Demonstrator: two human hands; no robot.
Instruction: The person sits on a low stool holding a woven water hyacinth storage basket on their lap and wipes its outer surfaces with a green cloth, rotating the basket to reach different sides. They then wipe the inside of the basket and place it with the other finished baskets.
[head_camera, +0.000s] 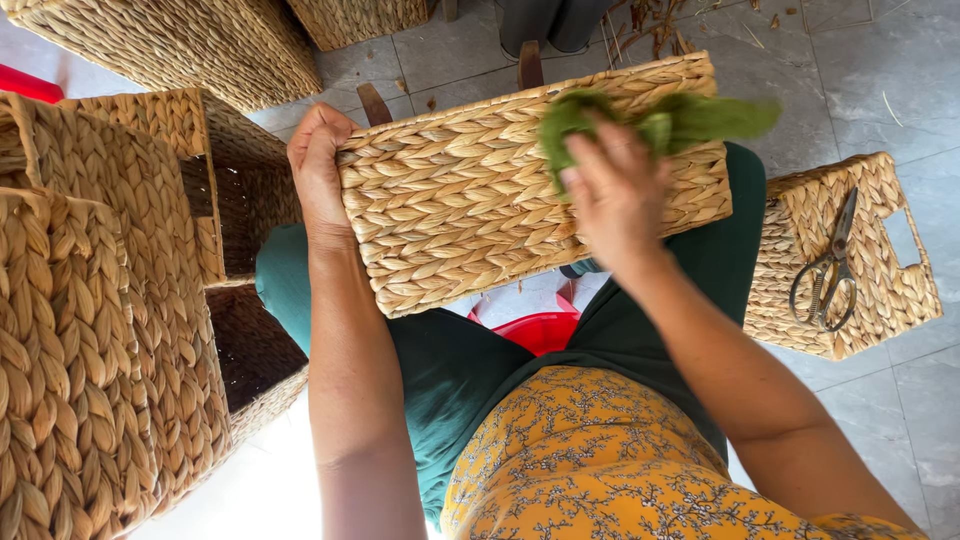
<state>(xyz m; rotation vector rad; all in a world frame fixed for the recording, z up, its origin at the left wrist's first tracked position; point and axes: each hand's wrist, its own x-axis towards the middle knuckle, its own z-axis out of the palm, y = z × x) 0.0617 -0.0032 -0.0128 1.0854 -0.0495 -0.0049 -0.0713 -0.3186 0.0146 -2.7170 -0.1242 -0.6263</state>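
A woven straw basket (470, 200) lies across my lap, its braided side facing up. My left hand (318, 165) grips the basket's left end. My right hand (615, 190) is shut on a green cloth (690, 118) and presses it against the basket's upper right part. The cloth looks blurred. My knees in dark green trousers show beneath the basket.
Stacked woven baskets (110, 300) stand at my left, more of them (190, 40) at the top. A small upturned basket (870, 270) at the right carries a pair of scissors (828, 272). A red stool (540, 330) shows under my legs. Grey floor tiles lie around.
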